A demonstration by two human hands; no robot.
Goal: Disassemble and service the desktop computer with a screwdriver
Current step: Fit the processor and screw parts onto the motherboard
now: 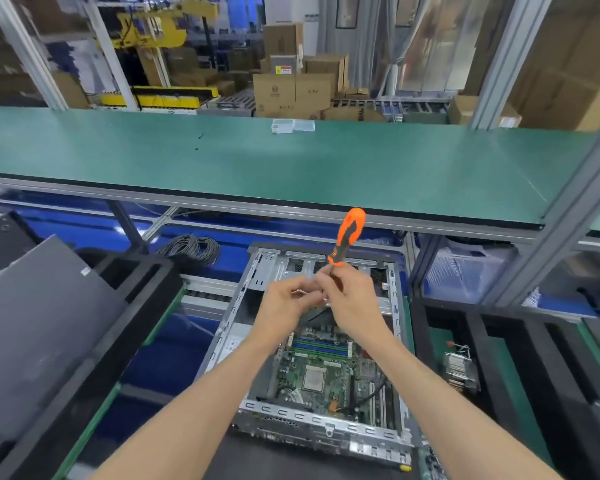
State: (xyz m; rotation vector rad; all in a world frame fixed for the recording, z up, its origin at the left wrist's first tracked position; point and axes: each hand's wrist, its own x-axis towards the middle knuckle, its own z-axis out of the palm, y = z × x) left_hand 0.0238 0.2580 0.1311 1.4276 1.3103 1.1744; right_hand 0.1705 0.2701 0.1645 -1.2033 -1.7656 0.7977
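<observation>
Head view: the right hand [349, 299] grips the orange-handled screwdriver [347, 237] upright above the open desktop computer case [312, 348], and the left hand [284, 306] pinches something small at its tip, probably a screw. Better to pull it off slowly over the case.

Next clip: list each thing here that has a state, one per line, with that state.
Silver desktop computer case: side open, green motherboard exposed.
Orange-and-black-handled screwdriver: held upright above the case, handle up.
Right hand: grips the screwdriver below its handle.
Left hand: fingers curled beside the right hand; what they pinch is hidden.
Small clear plastic box: on the green shelf; open or closed unclear.
</observation>
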